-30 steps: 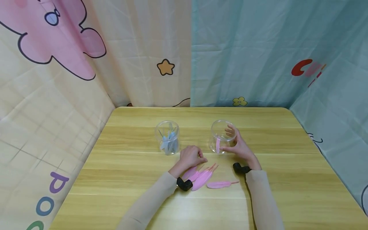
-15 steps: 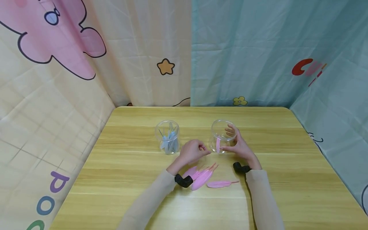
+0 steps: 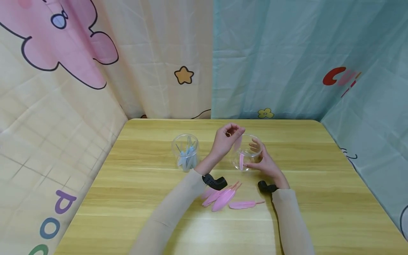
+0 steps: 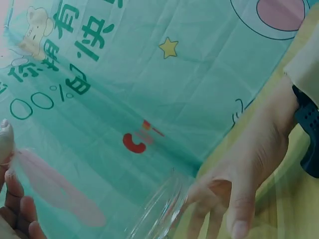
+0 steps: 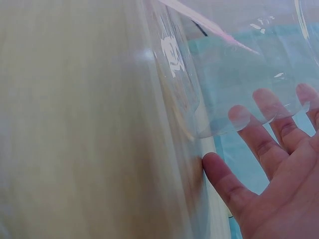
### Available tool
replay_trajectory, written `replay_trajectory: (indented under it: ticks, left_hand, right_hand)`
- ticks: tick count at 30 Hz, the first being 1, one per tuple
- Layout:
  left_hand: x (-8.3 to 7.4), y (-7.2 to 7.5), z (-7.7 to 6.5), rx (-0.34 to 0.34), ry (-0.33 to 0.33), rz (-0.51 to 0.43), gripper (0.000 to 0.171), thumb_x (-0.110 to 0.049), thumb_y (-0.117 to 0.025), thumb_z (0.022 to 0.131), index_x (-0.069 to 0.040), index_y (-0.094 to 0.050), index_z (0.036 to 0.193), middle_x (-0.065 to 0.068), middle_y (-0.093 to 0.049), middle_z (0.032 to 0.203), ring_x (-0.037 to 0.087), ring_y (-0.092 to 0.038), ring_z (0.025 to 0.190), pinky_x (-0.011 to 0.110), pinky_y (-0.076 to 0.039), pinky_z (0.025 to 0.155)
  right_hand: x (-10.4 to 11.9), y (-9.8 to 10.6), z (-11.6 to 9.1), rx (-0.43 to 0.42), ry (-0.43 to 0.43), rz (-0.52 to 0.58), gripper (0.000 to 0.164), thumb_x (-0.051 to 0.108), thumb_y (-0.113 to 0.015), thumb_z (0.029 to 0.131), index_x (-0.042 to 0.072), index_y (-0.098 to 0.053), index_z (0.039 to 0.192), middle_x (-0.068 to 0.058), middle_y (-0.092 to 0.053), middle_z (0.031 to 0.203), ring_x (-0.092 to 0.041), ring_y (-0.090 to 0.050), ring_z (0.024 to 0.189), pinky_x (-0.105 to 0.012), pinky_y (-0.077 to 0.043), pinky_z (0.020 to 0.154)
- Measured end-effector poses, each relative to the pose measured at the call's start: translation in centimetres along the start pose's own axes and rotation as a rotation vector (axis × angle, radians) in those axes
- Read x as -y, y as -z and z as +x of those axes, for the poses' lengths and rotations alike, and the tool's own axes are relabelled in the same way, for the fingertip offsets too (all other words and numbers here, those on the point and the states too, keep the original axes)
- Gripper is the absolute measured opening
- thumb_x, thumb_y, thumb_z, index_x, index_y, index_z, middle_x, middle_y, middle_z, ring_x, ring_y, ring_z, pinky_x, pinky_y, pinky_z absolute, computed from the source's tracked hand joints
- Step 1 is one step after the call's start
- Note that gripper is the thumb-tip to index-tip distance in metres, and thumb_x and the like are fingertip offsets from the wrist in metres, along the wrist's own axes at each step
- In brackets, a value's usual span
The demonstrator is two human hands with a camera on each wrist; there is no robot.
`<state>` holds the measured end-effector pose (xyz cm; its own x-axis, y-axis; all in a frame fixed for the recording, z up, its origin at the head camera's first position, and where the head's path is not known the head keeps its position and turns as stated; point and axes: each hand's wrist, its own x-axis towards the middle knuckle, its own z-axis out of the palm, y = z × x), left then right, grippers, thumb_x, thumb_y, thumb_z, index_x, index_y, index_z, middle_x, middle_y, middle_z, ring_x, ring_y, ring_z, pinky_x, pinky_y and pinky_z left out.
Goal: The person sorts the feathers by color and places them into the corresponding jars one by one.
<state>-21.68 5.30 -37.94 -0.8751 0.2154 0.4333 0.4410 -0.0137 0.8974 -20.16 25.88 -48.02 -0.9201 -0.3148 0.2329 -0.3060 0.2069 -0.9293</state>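
My left hand (image 3: 225, 140) pinches a pink feather (image 4: 60, 186) by its quill. The feather hangs down over the mouth of a clear cup (image 3: 251, 155). Inside this cup one pink feather (image 3: 241, 162) stands upright against the wall. My right hand (image 3: 267, 163) holds the cup from its right side, thumb in front and fingers behind. In the right wrist view, fingertips show against the transparent wall (image 5: 224, 99). Several pink feathers (image 3: 224, 199) lie overlapped on the table below my left wrist, with a single pink feather (image 3: 242, 205) to their right.
A second clear cup (image 3: 175, 150) holding several blue feathers (image 3: 187, 161) stands to the left. The wooden table (image 3: 127, 212) reaches back to printed curtains (image 3: 159, 53), which also enclose both sides.
My left hand has risen from beside the loose feathers to above the right cup, bringing a pink feather with it. My right hand stays in place on the cup.
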Motion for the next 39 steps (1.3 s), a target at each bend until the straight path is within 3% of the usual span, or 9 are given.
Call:
replay_trajectory:
  ticks: [5,8,15,22,25,29,32,36,39]
  left_hand:
    - [0.6,-1.2,0.9,-0.052,0.002,-0.172,0.018,-0.011,-0.063,0.092,0.006,-0.062,0.096,-0.006,-0.058,0.08,0.008,-0.047,0.07,0.021,-0.036,0.062]
    - [0.9,-1.6,0.8,-0.064,0.022,-0.188,0.016,-0.006,-0.062,0.092,0.01,-0.061,0.096,-0.007,-0.057,0.079,0.007,-0.046,0.068,0.02,-0.035,0.06]
    - [0.6,-0.8,-0.9,-0.07,0.044,-0.039,0.021,-0.008,-0.067,0.089,0.008,-0.065,0.103,-0.003,-0.053,0.08,0.008,-0.044,0.074,0.022,-0.033,0.064]
    - [0.9,1.3,-2.5,-0.094,0.04,0.049,0.021,-0.009,-0.07,0.087,0.007,-0.064,0.099,0.006,-0.05,0.077,0.015,-0.044,0.072,0.025,-0.032,0.063]
    - [1.6,2.4,-3.6,-0.026,0.09,0.104,0.018,-0.011,-0.069,0.088,0.005,-0.064,0.095,0.005,-0.051,0.076,0.016,-0.045,0.071,0.024,-0.034,0.062]
    - [4.8,3.7,-5.3,0.123,0.168,0.239,0.02,-0.025,-0.07,0.087,-0.005,-0.067,0.088,0.0,-0.054,0.076,0.013,-0.048,0.069,0.024,-0.039,0.061]
    - [7.1,4.6,-6.5,0.224,0.217,0.38,0.022,-0.035,-0.072,0.085,-0.014,-0.068,0.083,-0.004,-0.055,0.074,0.01,-0.05,0.067,0.024,-0.042,0.06]
    - [7.5,5.6,-8.2,0.325,0.24,0.553,0.02,-0.035,-0.072,0.085,-0.017,-0.067,0.079,-0.006,-0.055,0.069,0.009,-0.049,0.063,0.023,-0.041,0.056]
    - [7.1,6.2,-9.2,0.383,0.233,0.658,0.02,-0.034,-0.073,0.083,-0.018,-0.065,0.075,-0.008,-0.054,0.066,0.007,-0.048,0.06,0.023,-0.04,0.054]
  right_hand:
    - [-1.6,0.0,0.0,-0.014,-0.032,-0.027,0.099,0.0,-0.079,0.075,0.013,-0.015,0.149,-0.024,-0.029,0.145,-0.04,-0.026,0.133,-0.062,-0.017,0.104]
    - [-1.0,-0.2,-0.1,-0.014,-0.029,-0.009,0.098,-0.002,-0.079,0.074,0.011,-0.016,0.149,-0.026,-0.029,0.144,-0.042,-0.025,0.133,-0.063,-0.017,0.103]
    - [1.4,-0.7,-0.4,0.015,-0.004,0.009,0.095,-0.008,-0.075,0.075,0.001,-0.014,0.146,-0.033,-0.025,0.143,-0.048,-0.023,0.131,-0.063,-0.019,0.102]
    - [0.4,-0.2,0.1,0.006,-0.004,0.007,0.098,-0.006,-0.077,0.074,0.01,-0.015,0.148,-0.03,-0.026,0.144,-0.048,-0.025,0.131,-0.065,-0.019,0.102]
    - [-0.8,0.0,0.4,-0.003,-0.006,-0.002,0.1,-0.004,-0.079,0.073,0.018,-0.017,0.149,-0.026,-0.027,0.146,-0.045,-0.026,0.132,-0.064,-0.019,0.103]
    - [-1.8,0.1,0.3,-0.012,-0.012,-0.013,0.101,0.0,-0.08,0.073,0.024,-0.018,0.149,-0.021,-0.028,0.146,-0.041,-0.027,0.133,-0.062,-0.018,0.104]
    - [-0.3,0.0,0.2,-0.008,-0.01,-0.012,0.1,-0.002,-0.08,0.073,0.016,-0.018,0.149,-0.026,-0.028,0.145,-0.044,-0.027,0.132,-0.063,-0.017,0.104]
    - [1.6,-0.2,0.0,-0.003,-0.018,-0.012,0.096,-0.007,-0.078,0.072,0.005,-0.018,0.147,-0.031,-0.027,0.143,-0.047,-0.026,0.131,-0.063,-0.016,0.104]
    - [1.4,-0.3,-0.1,0.001,-0.026,-0.019,0.095,-0.005,-0.078,0.073,0.005,-0.018,0.146,-0.031,-0.027,0.144,-0.047,-0.026,0.131,-0.063,-0.017,0.104]
